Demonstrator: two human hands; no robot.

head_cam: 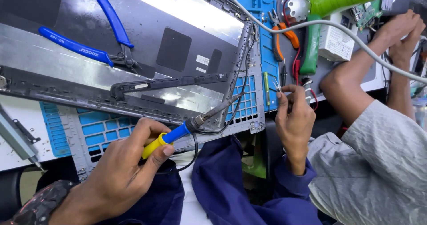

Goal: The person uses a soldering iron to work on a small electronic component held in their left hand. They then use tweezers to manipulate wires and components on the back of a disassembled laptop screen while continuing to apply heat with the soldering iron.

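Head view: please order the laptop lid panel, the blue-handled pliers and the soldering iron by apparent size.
1. Laptop lid panel, clearly largest.
2. Blue-handled pliers and soldering iron: similar length, and the iron lies nearer the camera, so unranked.

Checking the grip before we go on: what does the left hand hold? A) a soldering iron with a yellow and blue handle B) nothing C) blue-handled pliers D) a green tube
A: the left hand is wrapped around the soldering iron, its tip over the laptop frame; the blue-handled pliers lie untouched.
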